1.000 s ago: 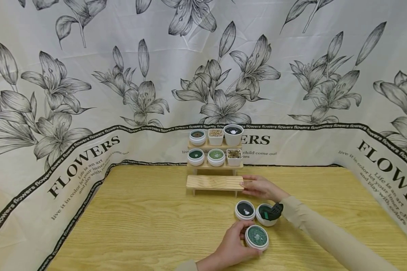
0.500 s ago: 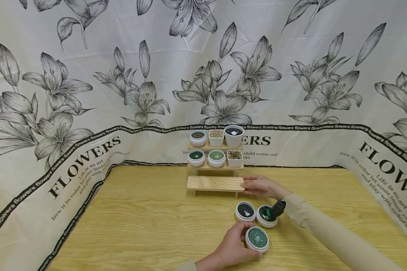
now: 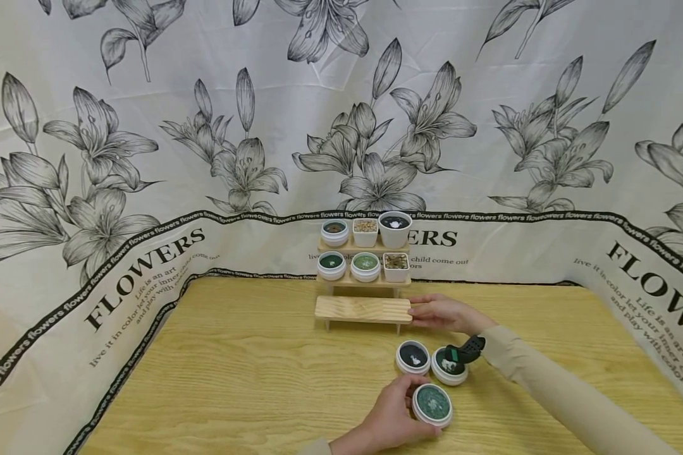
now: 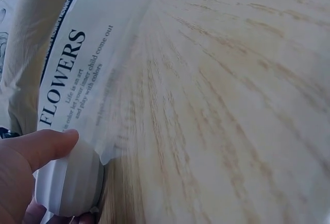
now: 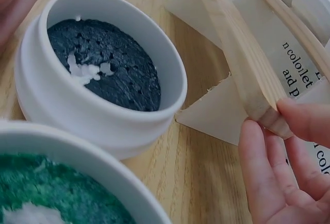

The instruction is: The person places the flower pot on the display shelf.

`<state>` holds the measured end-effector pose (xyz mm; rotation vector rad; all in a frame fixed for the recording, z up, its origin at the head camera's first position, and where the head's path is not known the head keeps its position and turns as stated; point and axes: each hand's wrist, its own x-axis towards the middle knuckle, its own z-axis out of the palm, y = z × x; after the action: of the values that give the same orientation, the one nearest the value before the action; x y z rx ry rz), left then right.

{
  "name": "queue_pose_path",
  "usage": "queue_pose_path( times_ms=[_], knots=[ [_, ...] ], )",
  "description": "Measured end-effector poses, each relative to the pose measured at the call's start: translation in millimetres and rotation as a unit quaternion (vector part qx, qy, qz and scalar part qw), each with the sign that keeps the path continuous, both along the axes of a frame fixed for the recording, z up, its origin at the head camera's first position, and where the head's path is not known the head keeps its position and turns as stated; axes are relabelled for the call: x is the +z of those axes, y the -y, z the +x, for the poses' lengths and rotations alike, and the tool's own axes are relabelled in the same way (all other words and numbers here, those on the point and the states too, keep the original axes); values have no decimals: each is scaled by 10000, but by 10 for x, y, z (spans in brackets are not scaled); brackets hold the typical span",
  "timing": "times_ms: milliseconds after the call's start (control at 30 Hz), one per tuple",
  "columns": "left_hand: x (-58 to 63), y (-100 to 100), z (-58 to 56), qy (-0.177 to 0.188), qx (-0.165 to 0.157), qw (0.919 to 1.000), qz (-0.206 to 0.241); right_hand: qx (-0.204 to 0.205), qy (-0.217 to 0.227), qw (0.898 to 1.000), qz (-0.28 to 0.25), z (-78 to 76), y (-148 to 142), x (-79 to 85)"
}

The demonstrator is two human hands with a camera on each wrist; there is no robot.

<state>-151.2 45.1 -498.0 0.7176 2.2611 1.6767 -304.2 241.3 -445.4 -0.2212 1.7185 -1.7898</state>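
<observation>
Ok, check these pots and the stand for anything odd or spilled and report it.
Nothing looks spilled. One oddity, in the right wrist view: the nearer pale leg under the wooden shelf has a ragged, flecked edge, perhaps chipped or roughly cut.

Low wooden stand [image 3: 363, 309], right end held by the right hand [image 3: 445, 314]. Six pots [image 3: 366, 266] on two shelves [image 3: 364, 284] behind. Green-filled pot [image 3: 432, 405], gripped by the left hand [image 3: 395, 414]; two further pots [image 3: 413, 357] just beyond.
</observation>
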Motion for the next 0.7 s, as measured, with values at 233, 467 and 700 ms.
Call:
queue_pose_path(
  times_ms=[233,467,700],
  knots=[
    [46,37,-23,145,15,9999,-39,-139,220,9997,-35,1,16,-17],
    [190,131,-91,100,305,9995,-13,-99,218,9996,-129,-22,3,-48],
    [404,252,-179,-248,639,9975,185,-58,269,9995,-135,-21,4,-36]
  ],
)
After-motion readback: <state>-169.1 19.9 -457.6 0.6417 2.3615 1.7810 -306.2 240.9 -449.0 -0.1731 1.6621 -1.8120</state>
